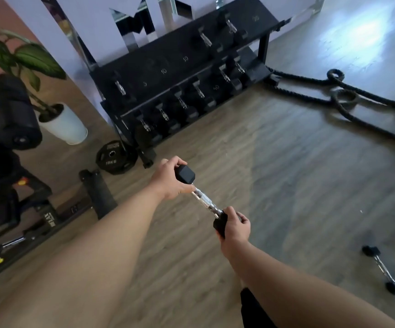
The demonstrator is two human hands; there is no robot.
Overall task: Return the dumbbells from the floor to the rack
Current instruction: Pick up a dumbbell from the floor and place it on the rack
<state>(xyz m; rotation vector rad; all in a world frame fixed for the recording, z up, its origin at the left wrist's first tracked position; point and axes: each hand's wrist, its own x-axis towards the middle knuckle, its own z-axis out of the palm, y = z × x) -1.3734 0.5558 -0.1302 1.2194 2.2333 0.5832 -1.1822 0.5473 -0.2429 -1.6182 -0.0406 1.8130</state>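
Note:
I hold a small dumbbell [203, 201] with black hex heads and a chrome handle above the wooden floor, at mid-frame. My left hand [168, 181] grips its far head and my right hand [235, 224] grips its near head. A second small dumbbell [384, 271] lies on the floor at the lower right. The black two-tier rack [175, 60] stands ahead against the wall, with several dumbbells on its lower shelf and a few on the upper shelf, where numbered slots are bare.
Thick black battle ropes [347, 95] coil on the floor at the right. A 10 kg plate [114, 157] leans by the rack's left foot. A white potted plant [61, 124], a black bench and machine [14, 119] crowd the left side.

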